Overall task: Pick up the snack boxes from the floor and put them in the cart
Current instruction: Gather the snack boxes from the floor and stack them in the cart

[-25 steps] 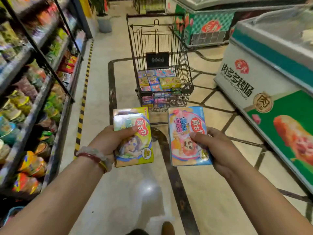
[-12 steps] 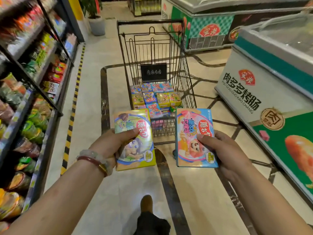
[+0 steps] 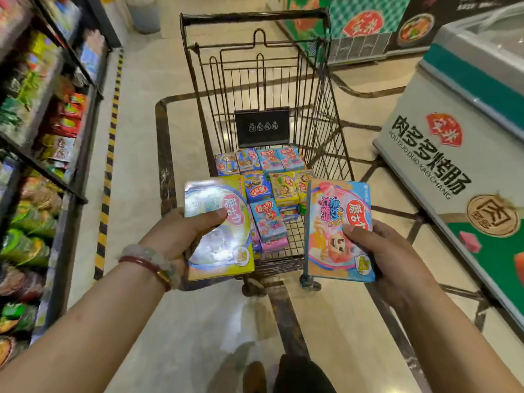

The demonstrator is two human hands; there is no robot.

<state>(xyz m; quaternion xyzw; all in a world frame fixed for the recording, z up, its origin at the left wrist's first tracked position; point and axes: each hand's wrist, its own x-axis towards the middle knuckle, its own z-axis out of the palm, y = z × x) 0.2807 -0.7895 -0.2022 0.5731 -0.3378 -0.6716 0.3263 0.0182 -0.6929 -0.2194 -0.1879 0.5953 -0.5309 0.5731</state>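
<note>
A yellow snack box is gripped in the left hand and a blue-pink snack box in the right hand, both held just short of the cart. Each is best carried over the near rim and laid flat on the boxes already stacked inside, not dropped.

Cart top open; boxes cover floor.

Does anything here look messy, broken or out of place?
Nothing stands out. The left hand holds a yellow box, the right hand a blue box, both undamaged. The boxes in the cart lie in fairly tidy rows.
</note>
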